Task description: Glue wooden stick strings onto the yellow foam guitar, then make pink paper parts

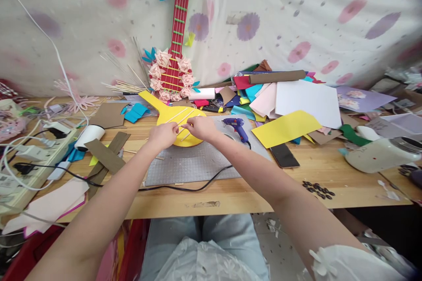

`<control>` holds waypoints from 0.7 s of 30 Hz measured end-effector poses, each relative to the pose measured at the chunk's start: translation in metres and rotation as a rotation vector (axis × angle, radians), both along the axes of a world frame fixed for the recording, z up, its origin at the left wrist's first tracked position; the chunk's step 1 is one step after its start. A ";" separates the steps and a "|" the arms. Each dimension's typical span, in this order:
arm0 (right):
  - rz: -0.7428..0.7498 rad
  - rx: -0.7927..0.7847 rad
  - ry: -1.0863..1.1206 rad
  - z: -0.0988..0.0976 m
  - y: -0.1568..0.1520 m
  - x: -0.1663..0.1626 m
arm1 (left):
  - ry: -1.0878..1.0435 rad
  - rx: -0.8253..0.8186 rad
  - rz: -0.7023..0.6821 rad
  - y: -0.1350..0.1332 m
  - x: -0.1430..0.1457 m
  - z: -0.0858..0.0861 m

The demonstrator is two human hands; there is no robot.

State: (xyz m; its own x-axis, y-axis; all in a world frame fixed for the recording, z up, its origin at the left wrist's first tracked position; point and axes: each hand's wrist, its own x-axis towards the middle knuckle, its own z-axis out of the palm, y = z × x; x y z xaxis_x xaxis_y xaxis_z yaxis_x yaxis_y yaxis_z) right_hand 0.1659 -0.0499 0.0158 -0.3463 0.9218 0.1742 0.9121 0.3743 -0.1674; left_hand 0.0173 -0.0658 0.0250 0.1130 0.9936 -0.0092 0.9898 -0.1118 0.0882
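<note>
A yellow guitar-shaped cutout (165, 113) lies on a grey gridded cutting mat (198, 164), its narrow neck pointing to the upper left. Several thin pale sticks (176, 115) rest slantwise across its round body. Over the body, my left hand (164, 135) and my right hand (201, 128) are close together, fingers pinched. Between their fingertips runs a short thin pale stick (180, 127), partly covered by the fingers. To the right of my right hand, a blue glue gun (238, 128) lies on the mat, its black cord trailing along the front.
A red paper guitar (176, 44) with pink flowers leans against the curtain. Paper sheets, including a yellow one (286, 129), pile up at right beside a phone (284, 156) and a white jar (379, 156). At left are power strips (39, 171), cables and brown strips (104, 156).
</note>
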 end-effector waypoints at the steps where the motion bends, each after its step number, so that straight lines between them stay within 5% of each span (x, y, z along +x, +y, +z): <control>1: -0.027 0.001 -0.002 0.000 -0.001 -0.003 | 0.005 0.003 0.031 0.001 0.003 0.000; 7: -0.087 0.032 0.010 -0.001 0.002 -0.008 | 0.034 0.034 0.145 0.005 0.016 0.003; 16: 0.180 -0.071 0.356 0.013 0.011 0.035 | -0.366 0.033 -0.337 0.009 -0.009 0.005; 21: -0.057 -0.045 0.392 0.016 0.027 0.051 | -0.543 0.012 -0.381 0.011 -0.015 -0.004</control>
